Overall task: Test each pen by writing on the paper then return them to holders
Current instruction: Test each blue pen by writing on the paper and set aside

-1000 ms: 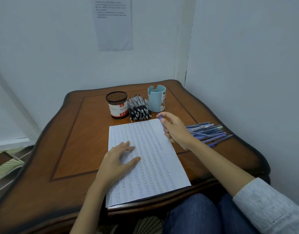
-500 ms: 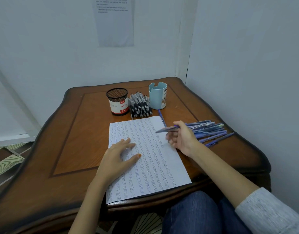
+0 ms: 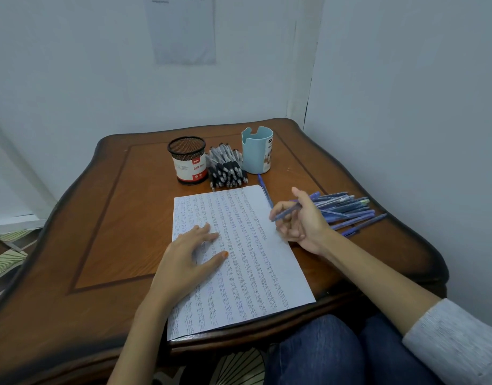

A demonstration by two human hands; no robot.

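While the left hand (image 3: 189, 255) lies open-fingered on the nearly filled paper (image 3: 256, 262), the right hand (image 3: 306, 223) pinches a blue pen (image 3: 287, 212) in its fingers (image 3: 285, 232), with black pens (image 3: 226, 169) and blue pens (image 3: 347, 208) heaped outside the seemingly empty mesh holder (image 3: 187, 159) and blue holder (image 3: 257, 152).

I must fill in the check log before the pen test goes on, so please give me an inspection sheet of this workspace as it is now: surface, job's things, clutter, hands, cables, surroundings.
Surface: wooden table, with the paper lying at its near edge.
Job's things: paper covered in rows of writing; black pens heaped between the mesh holder and the light blue holder; blue pens heaped right of the paper; one loose pen by the paper's far right corner; no pen sticks out of either holder.
Clutter: nothing seen.
Hands: left hand lies flat on the paper; right hand grips a blue pen at the paper's right edge.
Cables: nothing seen.
Surroundings: plain walls meeting in a corner; printed sheet on the wall.
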